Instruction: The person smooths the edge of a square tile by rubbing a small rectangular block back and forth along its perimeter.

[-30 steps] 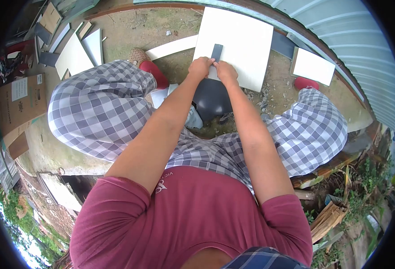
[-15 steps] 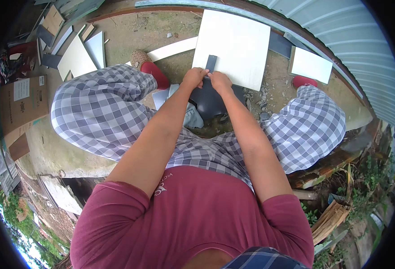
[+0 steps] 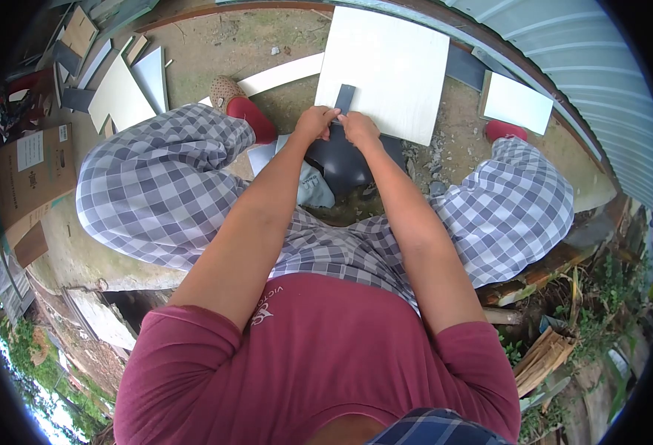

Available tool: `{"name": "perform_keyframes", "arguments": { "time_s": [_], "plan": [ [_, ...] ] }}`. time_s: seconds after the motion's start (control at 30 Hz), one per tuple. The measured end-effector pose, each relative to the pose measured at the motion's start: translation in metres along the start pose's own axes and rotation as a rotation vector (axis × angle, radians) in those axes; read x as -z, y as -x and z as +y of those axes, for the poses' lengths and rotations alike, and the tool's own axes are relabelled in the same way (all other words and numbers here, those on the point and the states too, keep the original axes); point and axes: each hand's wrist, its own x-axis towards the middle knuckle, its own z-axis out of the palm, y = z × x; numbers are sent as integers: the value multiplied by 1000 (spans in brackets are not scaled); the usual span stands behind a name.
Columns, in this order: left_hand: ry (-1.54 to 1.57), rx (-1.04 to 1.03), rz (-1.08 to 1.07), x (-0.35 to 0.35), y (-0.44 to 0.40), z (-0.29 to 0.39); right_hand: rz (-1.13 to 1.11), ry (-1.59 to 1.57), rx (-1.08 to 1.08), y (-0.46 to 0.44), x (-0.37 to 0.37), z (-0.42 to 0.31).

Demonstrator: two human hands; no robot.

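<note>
Both hands meet at the near end of a flat dark grey strip (image 3: 346, 96), whose far end lies over a large white board (image 3: 386, 74). My left hand (image 3: 317, 123) is closed on the strip's left side, its thumb near the other hand. On the right side, my right hand (image 3: 359, 129) is also closed on the strip. The fingertips underneath are hidden. Just below the hands is a dark, rounded, shiny object (image 3: 349, 169), with a greyish cloth (image 3: 314, 189) beside it on the left.
White and grey board offcuts (image 3: 125, 96) lie at the far left, near a cardboard box (image 3: 33, 167). Another white board (image 3: 518, 102) sits at the right by a corrugated metal wall (image 3: 571, 52). Rubble (image 3: 430, 167) is scattered near my right leg.
The view has shifted slightly. The strip leans a little more to the right at its far end. Both hands keep their hold near the board's lower edge.
</note>
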Motion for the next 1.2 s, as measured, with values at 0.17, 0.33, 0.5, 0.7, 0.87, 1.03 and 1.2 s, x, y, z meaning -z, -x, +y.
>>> {"name": "perform_keyframes", "arguments": {
  "time_s": [0.17, 0.33, 0.5, 0.7, 0.87, 1.03, 1.2],
  "plan": [
    [-49, -8, 13, 7, 3, 10, 69, -8, 35, -9, -8, 1],
    [-77, -18, 34, 10, 0, 9, 123, 7, 53, -11, -9, -1],
    [-70, 38, 16, 11, -3, 10, 97, -35, 41, -12, -6, -5],
    [-89, 8, 114, 9, -7, 21, 115, -33, 18, -17, 3, -9],
    [-150, -24, 200, 9, -18, 25, 149, -50, 6, -27, 8, -13],
    [-95, 6, 203, 15, -31, 35, 77, -126, -49, -35, 24, -24],
    [-55, 9, 203, 22, -43, 49, 71, -164, -70, -45, 43, -34]
  ]
}}
